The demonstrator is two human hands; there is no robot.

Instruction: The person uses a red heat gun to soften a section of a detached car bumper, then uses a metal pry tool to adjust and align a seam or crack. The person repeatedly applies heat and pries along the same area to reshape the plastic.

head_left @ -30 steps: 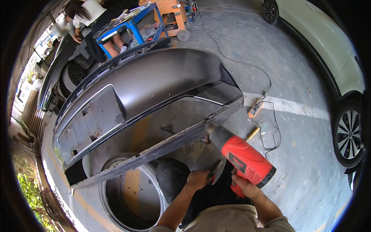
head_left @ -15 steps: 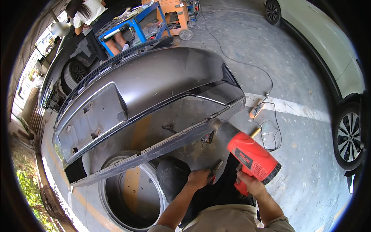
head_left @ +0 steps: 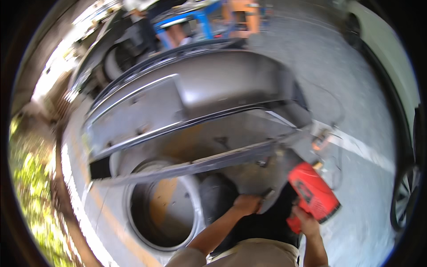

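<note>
A red heat gun (head_left: 313, 190) with a grey nozzle is in my right hand (head_left: 307, 221), its fingers wrapped round the handle. The nozzle points up and left, close to the lower right edge of a dark grey car bumper (head_left: 235, 78); blur hides whether they touch. My left hand (head_left: 247, 205) is closed round a small hand tool with a blade-like metal end (head_left: 267, 194), above my dark trousers. The bumper lies ahead of me, its left part above a bare wheel rim (head_left: 131, 213) on the floor.
An orange power strip (head_left: 319, 143) with a dark cord lies right of the bumper. A blue work table (head_left: 204, 22) and a person's legs (head_left: 176, 34) are at the back. A pale car (head_left: 387, 58) stands along the right; another dark car is behind the bumper.
The view has swung left, so the bumper, rim and both hands sit further right in the picture, now blurred. Both hands keep their hold on the heat gun and small tool.
</note>
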